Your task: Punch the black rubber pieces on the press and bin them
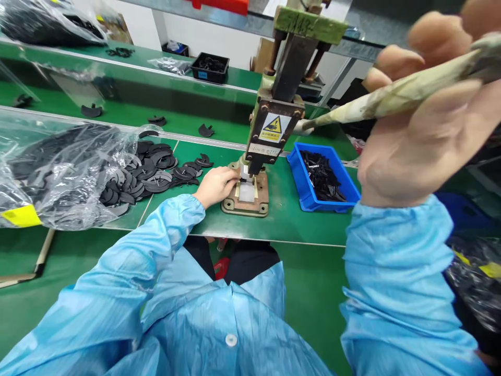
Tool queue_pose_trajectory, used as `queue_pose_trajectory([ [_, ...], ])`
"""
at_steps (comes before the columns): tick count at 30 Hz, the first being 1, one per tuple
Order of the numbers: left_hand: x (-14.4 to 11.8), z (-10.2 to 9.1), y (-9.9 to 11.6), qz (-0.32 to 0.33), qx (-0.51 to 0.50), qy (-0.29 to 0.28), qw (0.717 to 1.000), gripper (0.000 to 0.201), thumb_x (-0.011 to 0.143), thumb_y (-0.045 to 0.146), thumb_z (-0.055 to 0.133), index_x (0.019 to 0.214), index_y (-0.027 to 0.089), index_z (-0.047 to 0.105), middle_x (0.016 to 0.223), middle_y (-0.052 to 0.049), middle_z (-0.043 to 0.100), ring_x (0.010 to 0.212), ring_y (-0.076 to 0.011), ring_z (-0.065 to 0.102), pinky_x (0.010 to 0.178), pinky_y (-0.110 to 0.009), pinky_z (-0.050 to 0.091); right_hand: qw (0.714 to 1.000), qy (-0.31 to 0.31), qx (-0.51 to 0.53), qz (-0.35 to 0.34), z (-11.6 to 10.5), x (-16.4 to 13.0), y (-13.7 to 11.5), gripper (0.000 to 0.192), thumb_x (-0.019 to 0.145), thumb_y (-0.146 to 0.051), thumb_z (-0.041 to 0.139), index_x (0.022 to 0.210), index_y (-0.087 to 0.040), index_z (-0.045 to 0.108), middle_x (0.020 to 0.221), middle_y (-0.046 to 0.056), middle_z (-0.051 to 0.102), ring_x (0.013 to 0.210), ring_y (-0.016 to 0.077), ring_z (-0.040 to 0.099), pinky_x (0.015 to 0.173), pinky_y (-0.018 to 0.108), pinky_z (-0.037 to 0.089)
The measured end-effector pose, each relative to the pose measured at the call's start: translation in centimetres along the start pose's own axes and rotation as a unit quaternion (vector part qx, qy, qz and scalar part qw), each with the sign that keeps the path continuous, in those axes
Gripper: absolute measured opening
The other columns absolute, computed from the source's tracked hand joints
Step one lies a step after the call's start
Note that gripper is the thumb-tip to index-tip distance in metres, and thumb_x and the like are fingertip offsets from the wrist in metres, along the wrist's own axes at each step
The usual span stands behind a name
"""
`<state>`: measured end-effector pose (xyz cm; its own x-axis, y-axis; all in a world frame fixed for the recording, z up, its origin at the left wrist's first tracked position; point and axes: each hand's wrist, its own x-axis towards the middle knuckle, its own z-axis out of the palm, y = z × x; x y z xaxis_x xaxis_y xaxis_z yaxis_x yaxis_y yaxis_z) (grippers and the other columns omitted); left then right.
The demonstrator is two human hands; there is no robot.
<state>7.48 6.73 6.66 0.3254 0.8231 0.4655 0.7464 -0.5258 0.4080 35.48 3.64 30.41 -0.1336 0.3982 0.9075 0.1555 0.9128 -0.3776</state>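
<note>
A hand-lever press [271, 125] stands on the green bench in front of me, its ram lowered close over the base plate [230, 207]. My left hand [216, 186] reaches in from the left, its fingertips pinched at the fixture below the ram. They hold a small black part [245, 180], mostly hidden by the fingers and the ram. Raised at the upper right, close to the camera, my right hand [410, 146] is closed around the press's tape-wrapped lever [376, 104]. The lever slopes down leftward to the press head.
Loose curved black parts [154, 169] spill from a clear plastic bag [74, 177] on the left. A blue bin [305, 201] of thin black pieces sits right of the press. Behind, several black parts lie along a green conveyor [129, 112]; a black bin [203, 73] stands beyond.
</note>
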Motion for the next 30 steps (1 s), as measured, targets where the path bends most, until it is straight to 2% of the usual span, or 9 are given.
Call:
queue_pose_trajectory([
  [4, 1.5, -0.1, 0.0, 0.047, 0.063, -0.07, 0.994, 0.03, 0.104, 0.026, 0.054, 0.118, 0.023, 0.081, 0.116, -0.01, 0.077, 0.11, -0.029, 0.068, 0.096, -0.043, 0.05, 0.997, 0.048, 0.044, 0.032, 1.2, 0.8, -0.9, 0.028, 0.099, -0.044, 0.058, 0.104, -0.019, 0.069, 0.086, -0.008, 0.06, 0.076, 0.0029, 0.068, 0.083, 0.032, 0.056],
  [9, 2.1, -0.7, 0.3, 0.094, 0.08, -0.105, 0.987, 0.032, 0.105, 0.024, 0.052, 0.119, 0.024, 0.081, 0.117, -0.01, 0.075, 0.11, -0.0292, 0.066, 0.094, -0.044, 0.049, 0.995, 0.081, 0.06, -0.004, 2.0, -3.9, -0.5, 0.037, 0.093, -0.043, 0.077, 0.071, -0.022, 0.055, 0.066, -0.004, 0.054, 0.068, 0.0129, 0.063, 0.072, 0.04, 0.057],
  [11, 2.0, -0.8, 0.4, 0.094, 0.074, -0.106, 0.987, 0.033, 0.105, 0.024, 0.051, 0.12, 0.024, 0.08, 0.117, -0.01, 0.075, 0.111, -0.029, 0.066, 0.094, -0.044, 0.049, 0.997, 0.066, 0.025, -0.024, 2.1, -6.7, -0.3, 0.043, 0.094, -0.04, 0.076, 0.065, -0.022, 0.049, 0.063, -0.005, 0.055, 0.069, 0.0132, 0.063, 0.08, 0.044, 0.058],
  [14, 1.8, -0.6, 0.6, 0.088, 0.06, -0.104, 0.989, 0.034, 0.107, 0.025, 0.05, 0.123, 0.023, 0.079, 0.121, -0.011, 0.075, 0.113, -0.0286, 0.066, 0.096, -0.044, 0.049, 0.998, 0.031, -0.038, -0.03, 2.1, -10.8, 0.1, 0.035, 0.093, -0.034, 0.073, 0.067, -0.022, 0.053, 0.066, -0.006, 0.062, 0.078, 0.0154, 0.068, 0.102, 0.056, 0.056],
  [18, 1.4, -1.0, 0.5, 0.078, 0.048, -0.11, 0.99, 0.036, 0.109, 0.03, 0.047, 0.13, 0.023, 0.076, 0.128, -0.01, 0.075, 0.12, -0.0276, 0.066, 0.103, -0.043, 0.05, 0.997, 0.049, -0.055, -0.026, 2.3, -13.8, 0.8, 0.029, 0.089, -0.032, 0.073, 0.067, -0.022, 0.056, 0.067, -0.005, 0.065, 0.083, 0.0191, 0.069, 0.107, 0.063, 0.053],
  [21, 1.7, -2.3, -1.8, 0.025, 0.086, -0.118, 0.989, 0.038, 0.108, 0.032, 0.05, 0.135, 0.022, 0.074, 0.133, -0.011, 0.074, 0.123, -0.0286, 0.066, 0.107, -0.043, 0.05, 0.996, 0.067, -0.055, -0.021, 2.7, -14.1, 1.1, 0.027, 0.088, -0.031, 0.073, 0.068, -0.023, 0.056, 0.066, -0.005, 0.066, 0.081, 0.0197, 0.069, 0.106, 0.063, 0.053],
  [25, 2.9, -5.1, -8.1, -0.108, 0.173, -0.113, 0.973, 0.04, 0.101, 0.033, 0.059, 0.136, 0.02, 0.074, 0.136, -0.013, 0.073, 0.129, -0.0316, 0.064, 0.111, -0.044, 0.049, 0.994, 0.095, -0.051, -0.028, 3.2, -13.9, 1.2, 0.026, 0.089, -0.032, 0.072, 0.069, -0.025, 0.057, 0.065, -0.006, 0.064, 0.079, 0.0196, 0.069, 0.105, 0.062, 0.054],
  [28, 3.9, -6.2, -12.0, -0.157, 0.192, -0.169, 0.954, 0.045, 0.094, 0.042, 0.069, 0.134, 0.024, 0.076, 0.137, -0.011, 0.073, 0.131, -0.0319, 0.064, 0.114, -0.041, 0.048, 0.992, 0.112, -0.05, -0.037, 3.4, -14.0, 1.5, 0.025, 0.089, -0.032, 0.071, 0.069, -0.025, 0.056, 0.064, -0.006, 0.063, 0.078, 0.0192, 0.068, 0.104, 0.061, 0.055],
  [30, 4.3, -6.1, -13.0, -0.166, 0.186, -0.206, 0.946, 0.052, 0.088, 0.047, 0.075, 0.135, 0.027, 0.076, 0.139, -0.01, 0.072, 0.131, -0.0322, 0.064, 0.114, -0.04, 0.048, 0.991, 0.112, -0.049, -0.044, 3.5, -14.1, 1.7, 0.025, 0.087, -0.032, 0.071, 0.069, -0.025, 0.056, 0.064, -0.006, 0.062, 0.077, 0.0197, 0.068, 0.103, 0.061, 0.055],
])
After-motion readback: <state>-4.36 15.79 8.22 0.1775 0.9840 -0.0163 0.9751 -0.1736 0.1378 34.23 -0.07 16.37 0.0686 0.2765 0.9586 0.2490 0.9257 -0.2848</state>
